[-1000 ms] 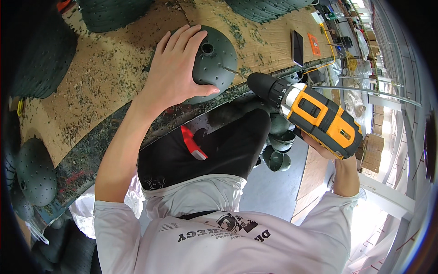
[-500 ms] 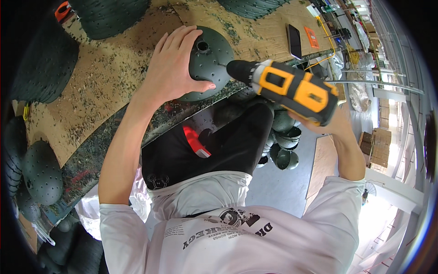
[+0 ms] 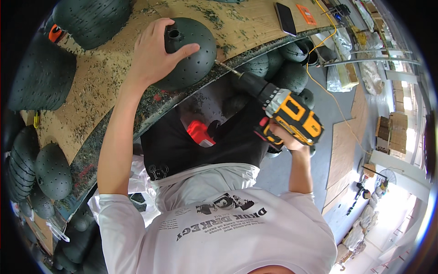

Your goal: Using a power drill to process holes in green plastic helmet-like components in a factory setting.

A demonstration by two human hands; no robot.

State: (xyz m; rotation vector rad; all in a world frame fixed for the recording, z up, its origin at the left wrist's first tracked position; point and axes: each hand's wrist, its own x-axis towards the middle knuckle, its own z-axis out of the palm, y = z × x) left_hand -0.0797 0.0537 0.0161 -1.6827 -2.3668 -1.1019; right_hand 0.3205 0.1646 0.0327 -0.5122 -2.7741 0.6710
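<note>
A dark green plastic dome [image 3: 198, 57], dotted with small holes and with one larger round opening at its top, rests near the edge of the workbench. My left hand [image 3: 153, 57] grips it from the left, fingers over the far side and thumb across the top. In my right hand [image 3: 288, 137] is a yellow and black cordless drill [image 3: 296, 112], gripped by its handle. Its thin bit [image 3: 227, 68] points up and left at the dome's right side. Whether the tip touches the dome, I cannot tell.
Stacks of similar domes [image 3: 93, 23] stand at the far left, with more [image 3: 54, 171] along the left edge. Green shavings litter the cardboard-covered bench [image 3: 109, 82]. A phone [image 3: 285, 19] and an orange packet [image 3: 306, 14] lie at the far right. Other domes [image 3: 292, 75] sit below the bench edge.
The drill has swung lower and nearer to me, its bit now showing at the dome's lower right side. My left thumb has shifted up onto the dome's top. The whole view has shifted too.
</note>
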